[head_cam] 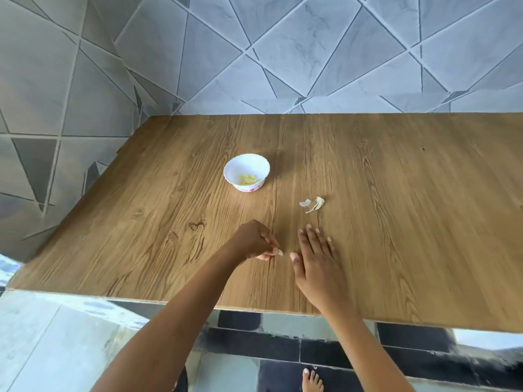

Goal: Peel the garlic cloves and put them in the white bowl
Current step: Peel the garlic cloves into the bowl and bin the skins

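A small white bowl (256, 164) with a scalloped rim stands on the wooden table, with several peeled yellowish garlic cloves (249, 179) inside it. Two loose scraps of garlic peel (312, 205) lie on the table to the right of the bowl. My left hand (253, 241) hovers low over the table in front of the bowl, its fingers curled with the tips drawn together; I see nothing clearly between them. My right hand (314, 260) lies flat just right of it, fingers straight and spread, below the peel scraps.
The wooden table (396, 222) fills the middle of the view, set against a grey tiled wall (283, 52) at the back and left. Its near edge runs across the bottom. Below it are floor tiles and a bare foot (311, 381).
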A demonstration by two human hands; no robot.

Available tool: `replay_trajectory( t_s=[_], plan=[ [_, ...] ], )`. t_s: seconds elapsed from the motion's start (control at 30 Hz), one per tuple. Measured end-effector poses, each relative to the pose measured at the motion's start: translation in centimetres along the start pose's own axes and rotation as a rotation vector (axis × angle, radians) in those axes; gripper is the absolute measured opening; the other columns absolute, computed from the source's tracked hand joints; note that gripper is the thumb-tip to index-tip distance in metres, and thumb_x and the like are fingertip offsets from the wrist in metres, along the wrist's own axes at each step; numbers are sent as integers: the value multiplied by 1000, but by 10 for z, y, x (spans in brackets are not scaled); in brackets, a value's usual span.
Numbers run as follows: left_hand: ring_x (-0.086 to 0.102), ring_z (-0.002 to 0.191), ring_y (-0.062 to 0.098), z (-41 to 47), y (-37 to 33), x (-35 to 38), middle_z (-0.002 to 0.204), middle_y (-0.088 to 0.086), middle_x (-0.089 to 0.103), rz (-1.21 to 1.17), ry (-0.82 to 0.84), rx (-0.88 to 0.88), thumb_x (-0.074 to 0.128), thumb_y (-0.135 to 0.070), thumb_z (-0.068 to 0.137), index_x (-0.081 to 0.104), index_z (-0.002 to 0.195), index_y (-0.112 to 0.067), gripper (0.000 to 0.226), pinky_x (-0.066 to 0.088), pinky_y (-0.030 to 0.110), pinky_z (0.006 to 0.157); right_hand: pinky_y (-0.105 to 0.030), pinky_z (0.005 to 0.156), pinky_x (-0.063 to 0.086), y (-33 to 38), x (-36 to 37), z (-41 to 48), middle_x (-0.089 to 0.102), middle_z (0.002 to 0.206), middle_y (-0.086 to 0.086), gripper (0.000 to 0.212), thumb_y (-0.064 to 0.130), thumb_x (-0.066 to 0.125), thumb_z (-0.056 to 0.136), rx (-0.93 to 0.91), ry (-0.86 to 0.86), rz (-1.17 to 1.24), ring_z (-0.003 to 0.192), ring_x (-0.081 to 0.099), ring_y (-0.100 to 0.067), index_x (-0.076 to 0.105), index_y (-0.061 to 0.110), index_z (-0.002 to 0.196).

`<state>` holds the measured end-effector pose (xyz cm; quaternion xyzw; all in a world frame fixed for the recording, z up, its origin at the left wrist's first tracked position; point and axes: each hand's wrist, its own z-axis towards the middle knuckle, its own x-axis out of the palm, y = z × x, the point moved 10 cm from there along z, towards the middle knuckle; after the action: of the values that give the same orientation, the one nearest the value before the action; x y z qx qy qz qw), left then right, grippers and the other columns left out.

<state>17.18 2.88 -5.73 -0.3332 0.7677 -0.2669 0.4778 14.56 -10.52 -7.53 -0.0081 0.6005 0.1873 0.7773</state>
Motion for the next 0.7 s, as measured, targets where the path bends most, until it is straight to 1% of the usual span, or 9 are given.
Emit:
replay_trajectory(
  t_s=[0.1, 0.17, 0.27, 0.33, 0.37, 0.43, 0.47, 0.6, 0.7],
  plan=[
    [65, 64, 12, 7, -1, 2, 78, 10, 69, 55, 11, -33, 72, -2, 80, 69, 77, -5, 5, 56, 20, 65, -44, 110, 23, 0, -1, 0, 43, 144, -13, 61, 43, 20, 97, 3, 25, 16, 136, 38, -26, 46, 6, 138],
    [65, 63, 10, 8, -1, 2, 78, 9, 69, 46, 14, -34, 73, -2, 79, 70, 82, -3, 4, 56, 18, 64, -43, 113, 18, 0, -1, -1, 39, 147, -12, 62, 44, 21, 96, 8, 36, 67, 138, 34, -27, 44, 6, 139],
    [66, 65, 10, 2, 3, 1, 78, 9, 69, -100, 28, 5, 71, 1, 80, 70, 86, 0, 6, 55, 15, 61, -47, 111, 29, 2, -13, 0, 48, 141, -13, 48, 35, 40, 97, -15, -23, 198, 133, 43, -29, 54, 5, 132],
    [67, 71, 13, -6, 8, 3, 82, 13, 69, -281, 45, 25, 69, 3, 81, 70, 92, 3, 11, 56, 18, 66, -42, 104, 43, 0, -22, 0, 59, 129, -9, 34, 23, 56, 94, -11, -32, 411, 122, 54, -24, 61, 7, 123],
    [67, 73, 14, -9, 10, 4, 84, 14, 70, -354, 46, 38, 67, 3, 82, 69, 95, 3, 13, 56, 19, 67, -33, 97, 47, 0, -26, 0, 64, 120, -5, 30, 20, 60, 93, -14, -28, 515, 114, 59, -19, 64, 9, 120],
    [68, 74, 14, -15, 9, 4, 84, 13, 70, -450, 24, 73, 67, 1, 83, 69, 95, 1, 13, 55, 18, 67, -13, 82, 46, 0, -30, 0, 68, 101, 8, 24, 18, 62, 91, 20, 26, 709, 95, 62, -1, 66, 13, 114],
    [68, 74, 14, -17, 8, 3, 83, 12, 71, -481, 14, 86, 67, 1, 83, 69, 94, 0, 12, 55, 18, 67, -10, 75, 45, 1, -29, 1, 67, 94, 13, 21, 17, 62, 91, 62, 78, 804, 87, 62, 4, 68, 15, 111],
    [66, 70, 11, -22, 1, 2, 78, 8, 70, -444, -25, 145, 69, -4, 83, 70, 95, 0, 13, 54, 19, 67, -13, 64, 48, 2, -26, 5, 68, 84, 7, 12, 14, 64, 89, 165, 189, 1064, 69, 62, 4, 69, 14, 99],
    [64, 68, 12, -24, -5, 2, 75, 7, 68, -419, -67, 189, 68, -5, 84, 69, 92, 1, 10, 55, 19, 66, -16, 57, 47, 2, -24, 9, 67, 77, 4, 5, 13, 63, 89, 189, 226, 1100, 63, 61, 0, 67, 16, 87]
  ],
)
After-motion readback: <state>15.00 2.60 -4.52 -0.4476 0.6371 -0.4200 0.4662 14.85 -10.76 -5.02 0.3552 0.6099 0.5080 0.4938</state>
